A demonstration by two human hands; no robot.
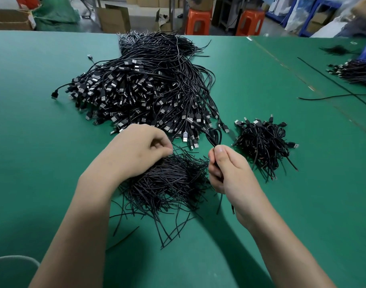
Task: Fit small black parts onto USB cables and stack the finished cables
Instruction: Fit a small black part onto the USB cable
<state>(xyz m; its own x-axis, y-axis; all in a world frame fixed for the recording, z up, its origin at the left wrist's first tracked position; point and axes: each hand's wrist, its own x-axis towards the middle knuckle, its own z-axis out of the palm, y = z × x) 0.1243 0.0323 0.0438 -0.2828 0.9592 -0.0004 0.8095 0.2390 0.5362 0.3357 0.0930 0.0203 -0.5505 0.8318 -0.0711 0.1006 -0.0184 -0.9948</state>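
Our right hand [227, 171] has its fingers clamped round a USB cable [214, 136], its glossy black teardrop loop poking up at twelve o'clock. Our left hand [136, 148] bunches its fingers together over the wiry thin black strands [167, 183]; we cannot tell if they pinch one. The finished cables [263, 142] sit coiled at two o'clock, the big tangled heap [140, 88] at eleven, on the matte green tabletop [32, 142].
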